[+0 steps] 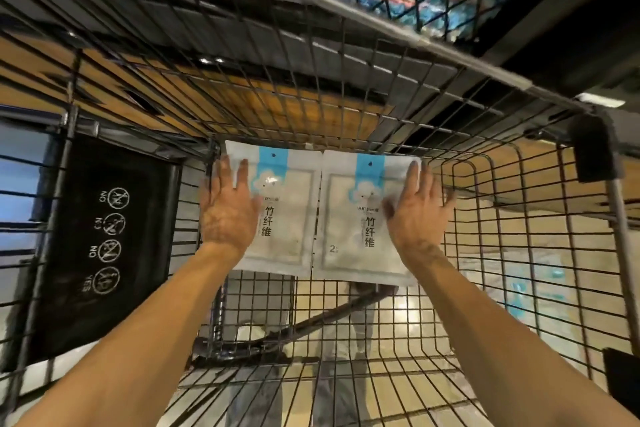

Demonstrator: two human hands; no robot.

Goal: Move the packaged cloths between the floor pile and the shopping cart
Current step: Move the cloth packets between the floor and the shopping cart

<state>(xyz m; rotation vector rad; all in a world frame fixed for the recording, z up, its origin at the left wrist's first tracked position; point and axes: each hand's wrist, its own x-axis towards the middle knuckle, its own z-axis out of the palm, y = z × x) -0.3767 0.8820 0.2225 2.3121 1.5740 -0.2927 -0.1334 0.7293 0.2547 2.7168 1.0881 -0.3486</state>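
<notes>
Both hands are reaching deep into the cart, fingers straight. The left hand (227, 210) is lying flat on the left packaged cloth (280, 215), covering its left edge. The right hand (417, 215) is pressing flat on the right packaged cloth (356, 218), over its right edge. The two packs are sitting side by side, edges touching, on the wire floor of the shopping cart (433, 333).

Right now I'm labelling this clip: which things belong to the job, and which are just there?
Job:
- left packet, under the left hand
- right packet, under the right hand
- cart basket
- more packets on the floor

Just there:
- black child-seat flap with warning icons
</notes>
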